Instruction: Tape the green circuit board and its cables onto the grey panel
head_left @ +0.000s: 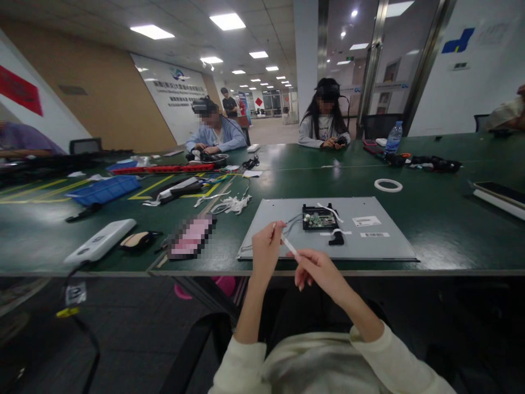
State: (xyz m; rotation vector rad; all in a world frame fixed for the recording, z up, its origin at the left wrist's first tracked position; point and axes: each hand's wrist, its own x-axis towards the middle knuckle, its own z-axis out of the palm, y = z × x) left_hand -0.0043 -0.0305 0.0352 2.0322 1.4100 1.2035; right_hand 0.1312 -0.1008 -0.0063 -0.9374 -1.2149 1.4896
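My left hand [266, 249] and my right hand [318, 269] are raised just in front of the table edge. Both pinch the two ends of a short white strip of tape [289, 246] stretched between them. Behind them a grey metal panel [369, 246] lies flat on the green table. On it sits a small dark circuit board [319, 219] with thin wires leading left. White tape pieces and two white labels [366, 221] are stuck on the panel.
A white tape roll [388, 185] lies behind the panel. At left are a white power bank [100, 241], a pink phone [192, 236], a blue tray [104, 189] and tape scraps [231, 204]. Two people sit across the table; a water bottle [393, 137] stands far right.
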